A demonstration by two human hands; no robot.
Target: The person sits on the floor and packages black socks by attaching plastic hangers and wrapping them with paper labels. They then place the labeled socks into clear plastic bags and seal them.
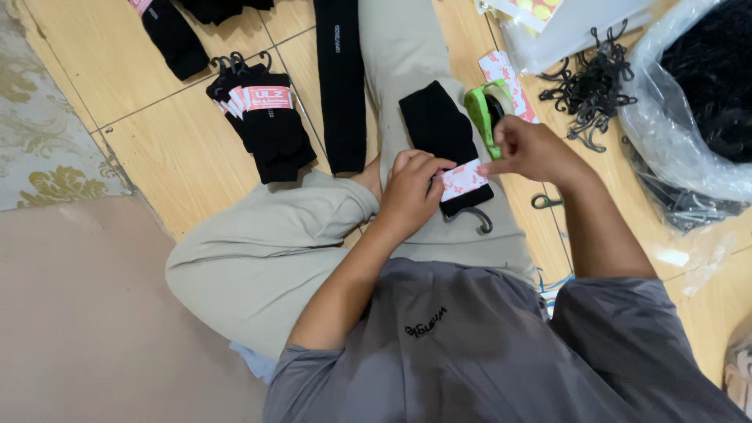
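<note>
sitting on a pale wooden floor (157,157), a person in beige trousers rests a folded pair of black fabric socks (439,125) lengthwise on the thigh. the left hand (411,192) lies on the near end of the socks, fingers curled together and pressing a pink-and-white paper label band (464,180) against the fabric. the right hand (529,149) pinches the band's far edge, thumb and forefinger closed on it. a black plastic hanger hook (478,219) juts from the socks just below the band. a green plastic tape dispenser (487,110) stands just beside the right hand. a stack of finished, labelled black socks (266,125) lies on the floor to the left, well apart. a heap of loose black hooks (587,86) sits near a clear plastic bag of dark goods (697,102) at the right.
</note>
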